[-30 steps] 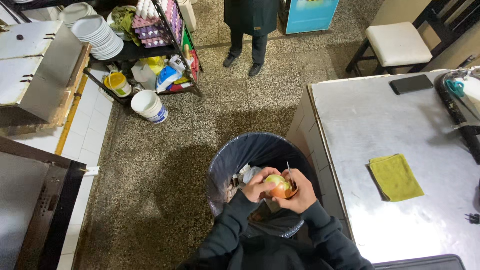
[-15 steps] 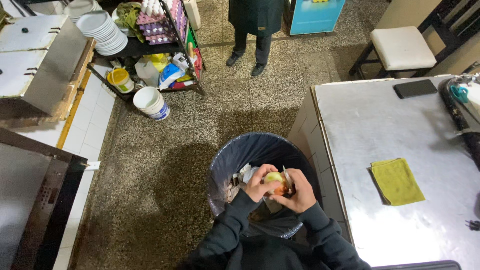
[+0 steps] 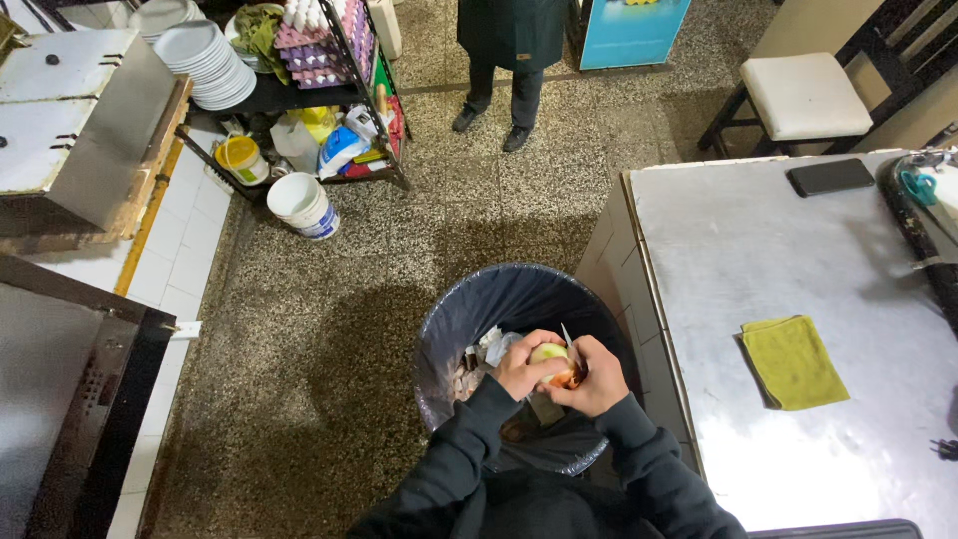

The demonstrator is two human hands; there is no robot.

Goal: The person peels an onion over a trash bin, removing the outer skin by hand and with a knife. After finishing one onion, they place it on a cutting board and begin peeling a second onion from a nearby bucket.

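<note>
Over a round bin lined with a dark bag (image 3: 469, 309), both my hands hold a pale yellow onion (image 3: 548, 353). My left hand (image 3: 524, 366) cups the onion from the left. My right hand (image 3: 596, 376) presses against its right side with a thin knife blade (image 3: 566, 339) sticking up between the fingers; brownish peel shows at the onion's right edge. Scraps of paper and peel lie inside the bin under my hands.
A steel counter (image 3: 758, 250) stands to the right with a yellow-green cloth (image 3: 795, 361) and a dark phone (image 3: 830, 177). A person in dark clothes (image 3: 509, 60) stands ahead. At left are a shelf rack with plates (image 3: 205, 60) and egg trays, a white bucket (image 3: 299, 205) and a metal box.
The view has shifted slightly. My hands have turned the onion a little over the bin, and the knife blade now points more upright.
</note>
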